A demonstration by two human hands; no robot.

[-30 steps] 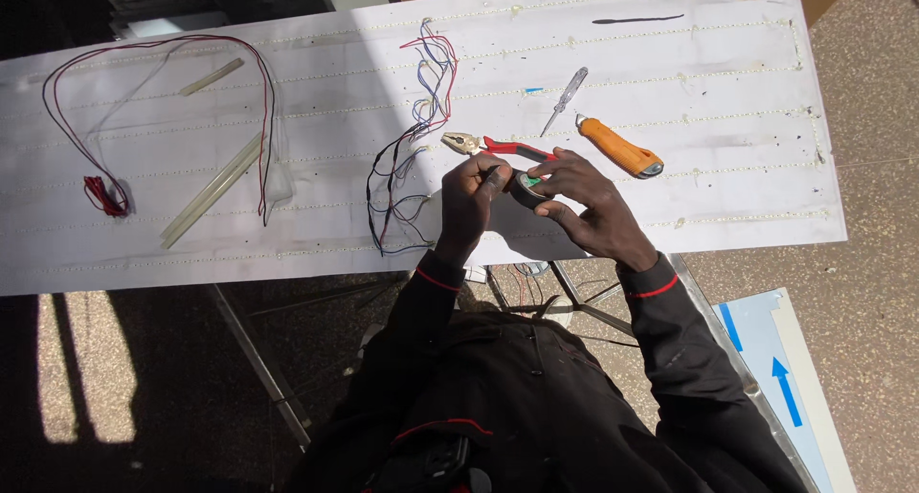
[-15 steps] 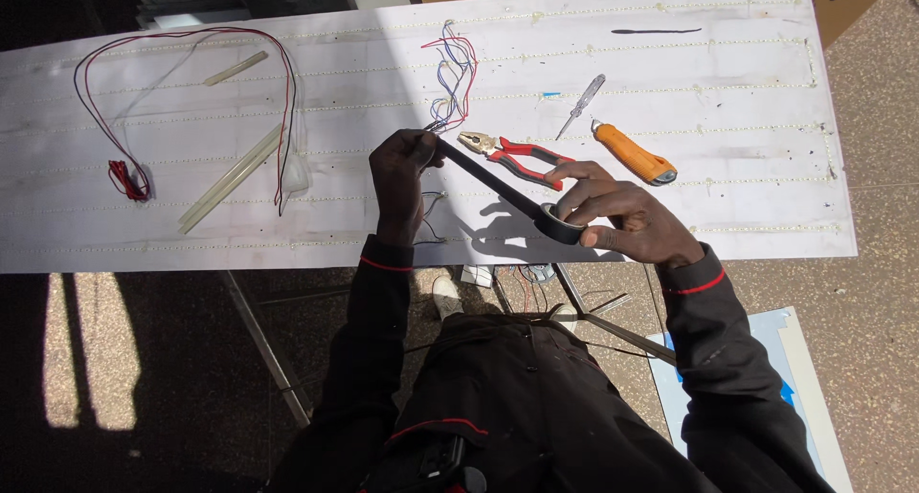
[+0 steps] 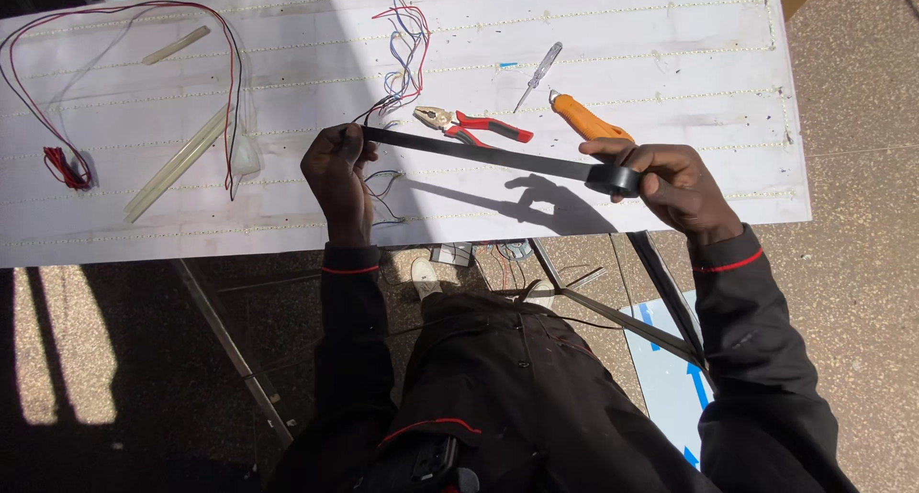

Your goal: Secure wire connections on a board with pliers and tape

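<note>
A: What do your 2 hands hold?

B: Your right hand (image 3: 670,182) holds the roll of black tape (image 3: 613,179); its fingers are closed around the roll. Your left hand (image 3: 337,168) pinches the free end of the tape, fingers clenched on it together with some thin wires (image 3: 383,182).

A: And where is the tape itself?

B: The black strip (image 3: 479,152) runs tight between your 2 hands, a little above the white counter (image 3: 287,53). Its shadow falls on the counter just below it.

A: What lies near your hands?

B: The red-handled pliers (image 3: 474,124) lie just behind the strip. The orange-handled knife (image 3: 586,120) is near your right hand, and a small screwdriver (image 3: 536,75) lies beside it. A bundle of coloured wires (image 3: 407,43) goes up from your left hand. On the far left you see a long red and black wire loop (image 3: 230,81) and 2 pale sticks (image 3: 177,163).
</note>
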